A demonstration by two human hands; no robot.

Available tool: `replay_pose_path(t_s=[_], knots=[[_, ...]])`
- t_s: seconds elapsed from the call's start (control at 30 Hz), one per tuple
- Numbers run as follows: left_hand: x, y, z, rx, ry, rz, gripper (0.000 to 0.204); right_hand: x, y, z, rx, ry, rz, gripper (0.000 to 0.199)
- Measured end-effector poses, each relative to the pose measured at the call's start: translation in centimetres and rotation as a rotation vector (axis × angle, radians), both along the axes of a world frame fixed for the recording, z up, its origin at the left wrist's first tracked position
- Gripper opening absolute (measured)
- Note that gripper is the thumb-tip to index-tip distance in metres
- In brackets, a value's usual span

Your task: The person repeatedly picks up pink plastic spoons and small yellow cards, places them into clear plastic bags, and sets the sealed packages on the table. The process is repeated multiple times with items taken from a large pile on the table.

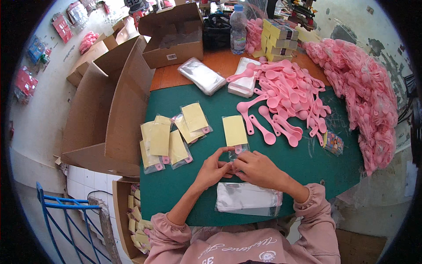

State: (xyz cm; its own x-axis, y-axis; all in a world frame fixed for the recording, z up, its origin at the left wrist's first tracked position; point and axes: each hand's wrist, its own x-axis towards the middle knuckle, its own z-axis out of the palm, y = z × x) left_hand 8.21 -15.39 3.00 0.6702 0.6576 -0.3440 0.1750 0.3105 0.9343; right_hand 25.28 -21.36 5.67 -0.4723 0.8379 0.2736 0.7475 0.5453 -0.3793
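Observation:
Both hands meet at the near end of a clear plastic bag [245, 148] lying on the green table mat. Inside it are a yellow card [234, 130] and a pink spoon, of which only the handle end [238, 149] shows. My left hand [214, 167] has its fingers closed at the bag's lower edge. Opposite it, my right hand [257, 167] pinches the same edge; the fingertips partly hide the plastic. Just below my hands lies a stack of flat clear bags [246, 199]. Several filled bags [159, 138] with yellow cards and pink handles rest to the left.
A heap of pink measuring spoons [288, 90] covers the far right, beside a long bundle of bagged pink spoons [351, 83]. Further stacks of clear bags [202, 75], a water bottle [238, 31] and card stacks [278, 42] stand behind. An open cardboard box [125, 105] borders the left side.

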Motion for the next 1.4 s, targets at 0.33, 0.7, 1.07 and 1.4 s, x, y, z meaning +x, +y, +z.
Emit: replay_pose_path(t_s=[0.33, 0.7, 1.07, 1.4], knots=[[-0.2, 0.5, -0.5, -0.111, -0.004, 0.020, 0.043, -1.5, 0.0, -1.4, 0.146, -0.276, -0.035, 0.008], [-0.5, 0.4, 0.0, -0.100, -0.053, 0.075, 0.035, 9.0, 1.2, 3.4, -0.499, 0.617, 0.092, 0.014], [0.1, 0.5, -0.1, -0.117, -0.066, 0.023, 0.022, 28.1, -0.6, 2.1, 0.500, -0.297, -1.079, 0.025], [-0.4, 0.6, 0.6, 0.003, -0.254, -0.018, 0.021, 2.8, 0.8, -1.3, -0.123, 0.254, -0.241, 0.031]])
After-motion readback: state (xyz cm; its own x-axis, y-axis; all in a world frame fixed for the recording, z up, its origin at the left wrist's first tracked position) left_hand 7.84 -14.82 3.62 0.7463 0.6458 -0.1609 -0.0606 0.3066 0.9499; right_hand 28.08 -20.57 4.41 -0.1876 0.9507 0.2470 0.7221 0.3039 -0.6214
